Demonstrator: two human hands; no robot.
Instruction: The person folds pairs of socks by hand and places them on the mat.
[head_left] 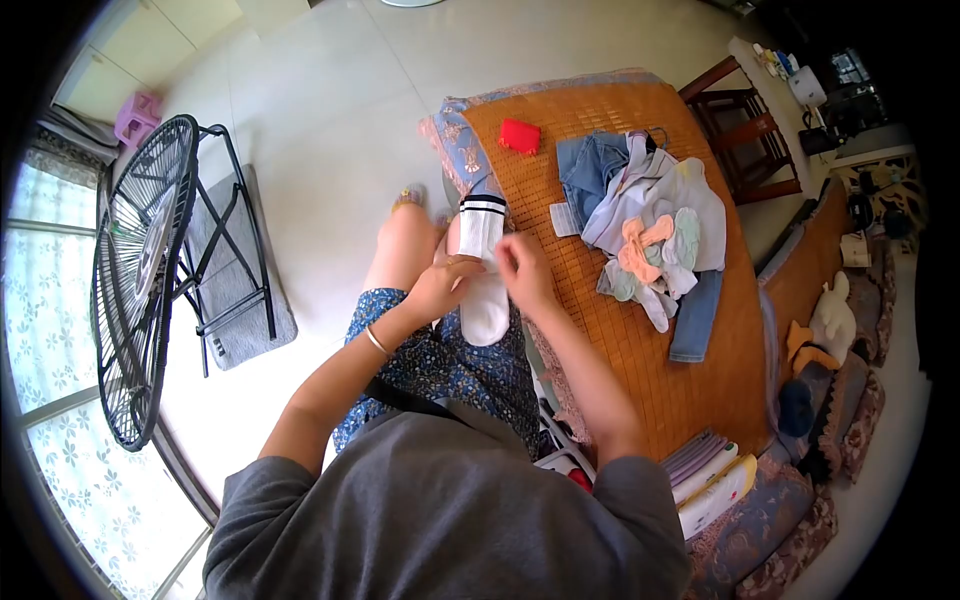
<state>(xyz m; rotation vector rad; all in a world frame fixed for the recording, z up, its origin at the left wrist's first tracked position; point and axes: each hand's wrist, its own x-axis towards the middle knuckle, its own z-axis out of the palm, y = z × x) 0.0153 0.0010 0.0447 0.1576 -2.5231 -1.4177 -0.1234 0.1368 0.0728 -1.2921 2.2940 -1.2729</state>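
Note:
A white sock [484, 308] with black stripes at its cuff lies stretched out over my thigh, toe end toward my body. My left hand [445, 284], a bangle on its wrist, presses its closed fingers onto the middle of the sock from the left. At the sock's right edge is my right hand [524, 268], fingers curled with the tips against the fabric; the exact pinch is hard to see. To the right, a pile of clothes holds blue jeans [592, 170], a pale shirt [705, 205], and peach socks [643, 248] beside pale green ones [686, 235].
The pile rests on a brown woven mat [620, 380]. A red pouch [520, 137] sits near the mat's far edge, and folded clothes [712, 470] lie close on my right. A black folding chair [150, 270] stands left; a wooden chair [750, 130] is beyond the mat.

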